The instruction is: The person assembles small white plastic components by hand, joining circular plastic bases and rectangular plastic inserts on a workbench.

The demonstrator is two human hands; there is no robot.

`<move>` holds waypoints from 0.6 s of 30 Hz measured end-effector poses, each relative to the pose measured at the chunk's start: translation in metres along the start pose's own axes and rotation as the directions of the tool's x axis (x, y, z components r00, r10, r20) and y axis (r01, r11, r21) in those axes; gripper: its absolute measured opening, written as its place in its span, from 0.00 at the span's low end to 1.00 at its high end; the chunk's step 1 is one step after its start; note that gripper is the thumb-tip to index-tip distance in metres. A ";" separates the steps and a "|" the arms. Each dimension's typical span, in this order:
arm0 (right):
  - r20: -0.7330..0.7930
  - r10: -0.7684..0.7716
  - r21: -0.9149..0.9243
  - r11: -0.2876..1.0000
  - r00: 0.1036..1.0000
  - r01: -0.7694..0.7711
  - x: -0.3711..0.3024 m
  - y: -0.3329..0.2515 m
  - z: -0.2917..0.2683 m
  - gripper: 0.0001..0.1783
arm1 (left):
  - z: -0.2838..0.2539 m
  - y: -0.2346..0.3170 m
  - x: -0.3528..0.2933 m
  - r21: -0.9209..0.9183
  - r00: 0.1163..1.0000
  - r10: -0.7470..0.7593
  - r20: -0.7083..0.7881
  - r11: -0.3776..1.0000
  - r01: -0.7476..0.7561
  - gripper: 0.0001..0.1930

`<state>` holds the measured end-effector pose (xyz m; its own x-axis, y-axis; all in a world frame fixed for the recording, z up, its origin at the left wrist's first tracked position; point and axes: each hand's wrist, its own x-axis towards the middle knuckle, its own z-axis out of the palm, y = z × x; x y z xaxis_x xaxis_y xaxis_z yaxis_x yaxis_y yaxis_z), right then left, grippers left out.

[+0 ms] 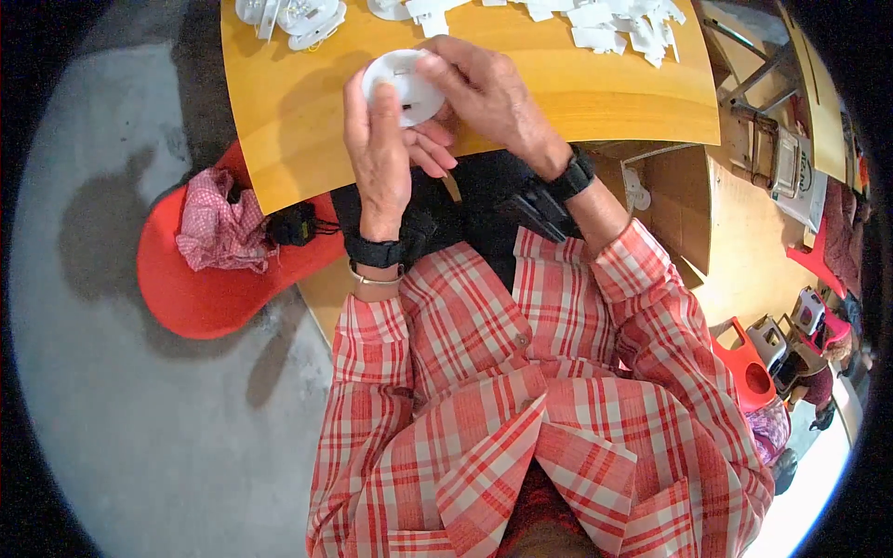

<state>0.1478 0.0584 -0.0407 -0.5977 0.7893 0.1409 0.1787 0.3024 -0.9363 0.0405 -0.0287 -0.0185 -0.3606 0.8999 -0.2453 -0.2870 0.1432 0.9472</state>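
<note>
A round white plastic disc-shaped part with small slots in its face is held between my two hands, above the front edge of the yellow-brown table. My left hand grips its left side, with the thumb lying on the face. From the upper right my right hand reaches over, its thumb pressing near the rim. Some fingers beneath the disc are hidden. Several similar round white parts lie at the table's far left. Small flat white pieces are heaped at the far right.
Left of the table stands a red chair with a pink checked cloth and a small black item on it. A cardboard box sits under the table at the right. Beyond it are more chairs and people.
</note>
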 end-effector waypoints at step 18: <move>-0.112 -0.046 -0.063 0.997 0.993 0.039 -0.015 -0.006 0.009 0.15 | 0.007 -0.002 0.003 0.074 0.996 0.024 -0.091 0.997 -0.017 0.16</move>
<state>0.1494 0.0399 -0.0404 -0.5140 0.8293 0.2191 0.2041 0.3664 -0.9078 0.0463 -0.0236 -0.0198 -0.4463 0.8621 -0.2401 -0.2142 0.1576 0.9640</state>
